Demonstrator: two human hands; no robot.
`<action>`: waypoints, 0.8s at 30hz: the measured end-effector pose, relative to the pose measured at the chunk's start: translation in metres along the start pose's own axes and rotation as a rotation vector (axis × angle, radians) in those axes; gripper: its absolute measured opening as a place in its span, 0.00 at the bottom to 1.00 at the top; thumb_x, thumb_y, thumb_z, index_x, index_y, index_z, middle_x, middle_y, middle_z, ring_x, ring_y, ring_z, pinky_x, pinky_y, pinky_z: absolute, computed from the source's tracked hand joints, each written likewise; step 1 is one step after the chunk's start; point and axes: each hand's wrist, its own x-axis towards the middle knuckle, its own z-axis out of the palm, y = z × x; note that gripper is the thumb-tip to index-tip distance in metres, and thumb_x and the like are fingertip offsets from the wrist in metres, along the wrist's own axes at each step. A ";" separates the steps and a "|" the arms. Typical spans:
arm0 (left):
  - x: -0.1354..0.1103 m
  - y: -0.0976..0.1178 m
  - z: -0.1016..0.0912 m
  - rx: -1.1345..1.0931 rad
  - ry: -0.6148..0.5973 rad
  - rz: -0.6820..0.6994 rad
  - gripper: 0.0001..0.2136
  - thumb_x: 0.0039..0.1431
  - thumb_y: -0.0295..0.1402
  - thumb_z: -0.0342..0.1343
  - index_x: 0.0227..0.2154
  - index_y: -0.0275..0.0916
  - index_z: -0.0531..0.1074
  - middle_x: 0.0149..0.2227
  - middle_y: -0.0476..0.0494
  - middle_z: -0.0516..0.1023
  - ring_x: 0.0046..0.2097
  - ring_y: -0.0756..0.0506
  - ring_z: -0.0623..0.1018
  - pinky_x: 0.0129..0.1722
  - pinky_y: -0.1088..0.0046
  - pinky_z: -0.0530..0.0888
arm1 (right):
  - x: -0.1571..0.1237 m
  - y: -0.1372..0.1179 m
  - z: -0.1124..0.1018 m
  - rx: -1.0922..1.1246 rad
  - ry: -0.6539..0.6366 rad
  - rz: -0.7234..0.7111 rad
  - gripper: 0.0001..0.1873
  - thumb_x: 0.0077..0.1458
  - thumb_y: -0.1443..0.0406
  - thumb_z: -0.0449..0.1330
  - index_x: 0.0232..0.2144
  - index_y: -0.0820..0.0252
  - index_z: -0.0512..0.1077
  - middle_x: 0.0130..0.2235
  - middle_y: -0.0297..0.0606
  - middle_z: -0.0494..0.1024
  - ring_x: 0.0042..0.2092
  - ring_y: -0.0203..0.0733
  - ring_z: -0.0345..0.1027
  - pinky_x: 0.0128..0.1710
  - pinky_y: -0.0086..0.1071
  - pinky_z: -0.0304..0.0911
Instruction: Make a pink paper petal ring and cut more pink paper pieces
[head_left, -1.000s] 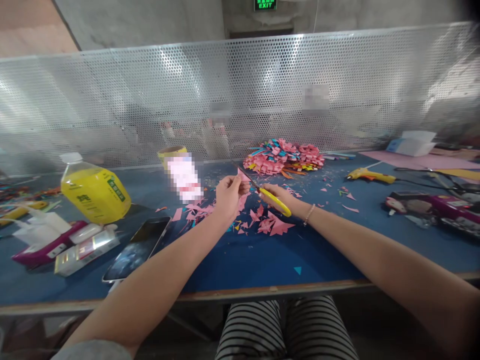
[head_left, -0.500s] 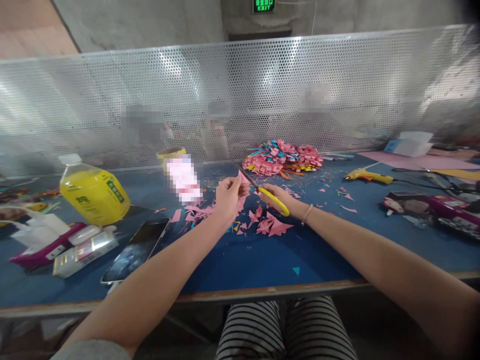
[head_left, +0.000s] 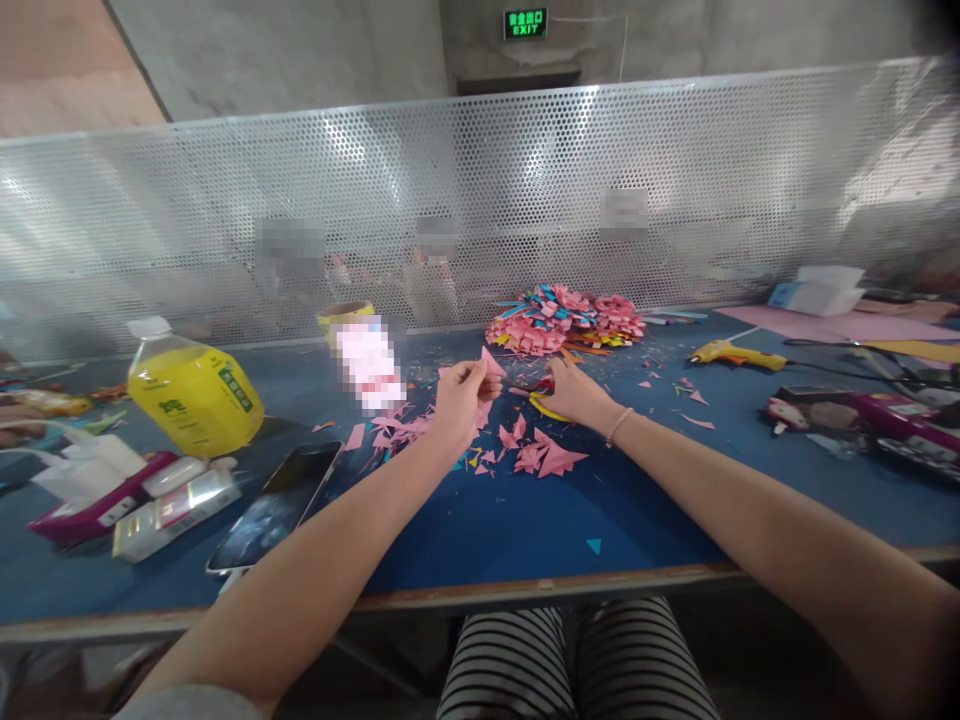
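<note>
Between thumb and fingers, my left hand pinches a small pink piece of paper whose pointed tip sticks up. My right hand is closed round a pair of scissors with yellow handles. The dark blades point left, close to the left fingers, and are partly hidden. Pink paper scraps lie on the blue tabletop just below both hands, with more scraps to the left. Behind my hands sits a heap of pink, blue and orange cut-paper pieces.
Left are a bottle of yellow liquid, a dark-screened phone, a small box and a lit, blurred screen against a yellow roll. Right lies a yellow glue gun. A perforated metal screen closes the back.
My right hand has turned the scissors: their blades, which slanted up by the paper, now lie lower and flatter. My left hand keeps its pinch on the pink paper. The view has tilted slightly.
</note>
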 end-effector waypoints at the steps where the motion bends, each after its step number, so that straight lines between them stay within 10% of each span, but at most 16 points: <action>1: 0.000 0.000 0.000 -0.017 0.001 -0.012 0.07 0.48 0.31 0.57 0.20 0.35 0.66 0.19 0.49 0.71 0.20 0.54 0.70 0.25 0.76 0.69 | 0.000 0.000 0.001 -0.018 0.013 -0.016 0.24 0.44 0.56 0.57 0.42 0.64 0.63 0.44 0.51 0.67 0.46 0.53 0.61 0.41 0.39 0.57; 11: 0.000 -0.002 0.000 -0.063 -0.042 -0.100 0.04 0.47 0.26 0.53 0.20 0.35 0.67 0.18 0.47 0.73 0.21 0.53 0.72 0.26 0.76 0.70 | -0.002 -0.006 0.009 0.189 -0.094 -0.322 0.22 0.38 0.78 0.51 0.38 0.62 0.69 0.40 0.42 0.68 0.41 0.40 0.61 0.43 0.32 0.57; 24: -0.001 0.000 0.000 0.009 -0.040 -0.067 0.03 0.42 0.26 0.59 0.22 0.34 0.70 0.20 0.49 0.72 0.24 0.53 0.72 0.28 0.75 0.71 | 0.010 0.026 -0.008 -0.049 -0.016 0.078 0.17 0.42 0.74 0.50 0.33 0.57 0.73 0.43 0.43 0.72 0.47 0.52 0.59 0.42 0.43 0.57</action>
